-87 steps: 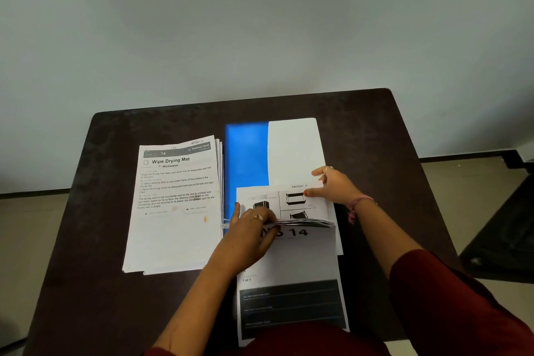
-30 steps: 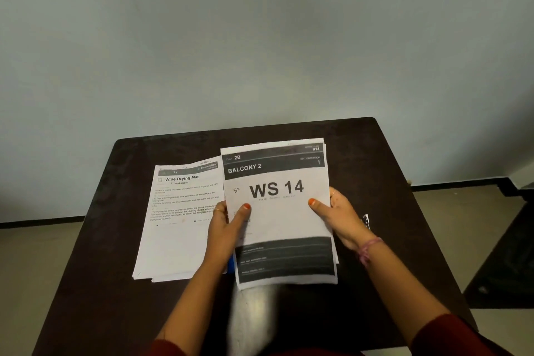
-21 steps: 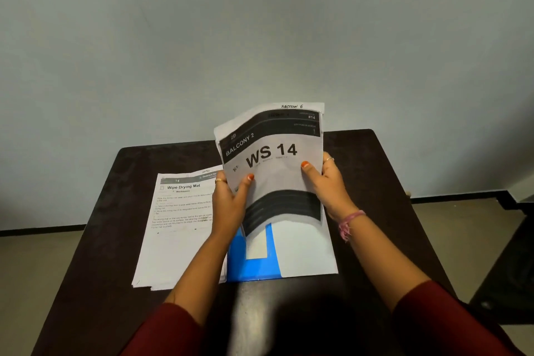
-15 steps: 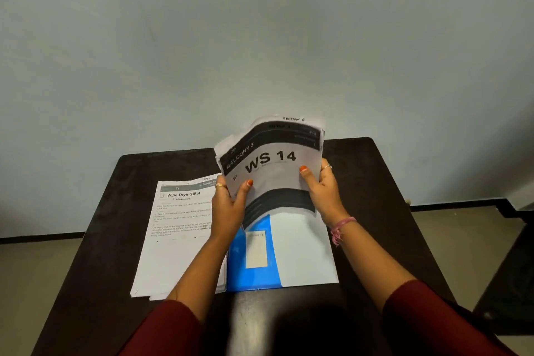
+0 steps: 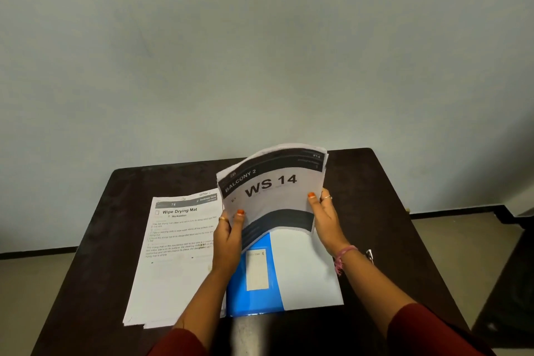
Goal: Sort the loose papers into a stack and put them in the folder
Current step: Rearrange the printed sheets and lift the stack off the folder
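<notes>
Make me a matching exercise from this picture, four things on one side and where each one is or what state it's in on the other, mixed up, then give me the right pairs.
Things:
1. WS 14 bundle
2. Wipe Drying Mat pile
3. blue folder
4. pink wristband

Places or states:
A. lying flat on the table, partly covered by a white sheet
B. worn on the right arm
C. lifted and bent, gripped by the left hand and right hand
D. lying flat at the left of the table, held by no hand

Pairs: 1-C, 2-D, 3-A, 4-B
</notes>
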### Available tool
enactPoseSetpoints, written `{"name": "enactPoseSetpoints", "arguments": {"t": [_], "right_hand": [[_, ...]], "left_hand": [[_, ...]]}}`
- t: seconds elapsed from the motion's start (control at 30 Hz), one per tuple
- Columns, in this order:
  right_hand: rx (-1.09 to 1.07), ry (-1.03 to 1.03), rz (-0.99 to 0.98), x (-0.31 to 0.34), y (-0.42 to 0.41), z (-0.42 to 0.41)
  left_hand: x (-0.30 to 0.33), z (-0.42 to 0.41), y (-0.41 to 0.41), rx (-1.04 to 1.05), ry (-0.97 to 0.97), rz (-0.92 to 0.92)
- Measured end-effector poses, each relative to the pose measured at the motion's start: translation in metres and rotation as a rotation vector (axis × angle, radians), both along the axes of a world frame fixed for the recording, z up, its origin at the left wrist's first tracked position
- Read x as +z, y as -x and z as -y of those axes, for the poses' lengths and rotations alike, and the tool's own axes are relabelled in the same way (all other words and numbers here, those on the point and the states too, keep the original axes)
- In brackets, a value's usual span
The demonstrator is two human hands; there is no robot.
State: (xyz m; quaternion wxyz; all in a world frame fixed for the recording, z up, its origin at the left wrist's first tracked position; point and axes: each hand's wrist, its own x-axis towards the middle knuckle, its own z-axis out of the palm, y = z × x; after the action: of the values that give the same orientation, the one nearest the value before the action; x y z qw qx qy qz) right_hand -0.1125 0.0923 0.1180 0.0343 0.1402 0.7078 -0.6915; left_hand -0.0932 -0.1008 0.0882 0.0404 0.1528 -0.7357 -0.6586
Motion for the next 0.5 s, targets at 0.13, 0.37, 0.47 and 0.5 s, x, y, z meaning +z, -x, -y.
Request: {"name": "enactPoseSetpoints", "arguments": {"t": [0.13, 0.37, 0.47, 0.5], "right_hand": [[-0.018, -0.008, 0.043, -0.014, 0.006, -0.003], [0.004, -0.02, 0.065, -0.024, 0.006, 0.002], [-0.026, -0.011, 0.023, -0.021, 0.008, 0.001], [-0.03, -0.002, 0.005, -0.02, 0.009, 0.001]], "left_hand": [[0.001, -0.006, 0.0, 0.075, -0.017, -0.025], [-0.009, -0.016, 0.009, 0.133, -0.04, -0.018], [-0.005, -0.017, 0.016, 0.177, -0.154, -0.004], [-0.002, -0.017, 0.018, 0.183, -0.176, -0.009]]}}
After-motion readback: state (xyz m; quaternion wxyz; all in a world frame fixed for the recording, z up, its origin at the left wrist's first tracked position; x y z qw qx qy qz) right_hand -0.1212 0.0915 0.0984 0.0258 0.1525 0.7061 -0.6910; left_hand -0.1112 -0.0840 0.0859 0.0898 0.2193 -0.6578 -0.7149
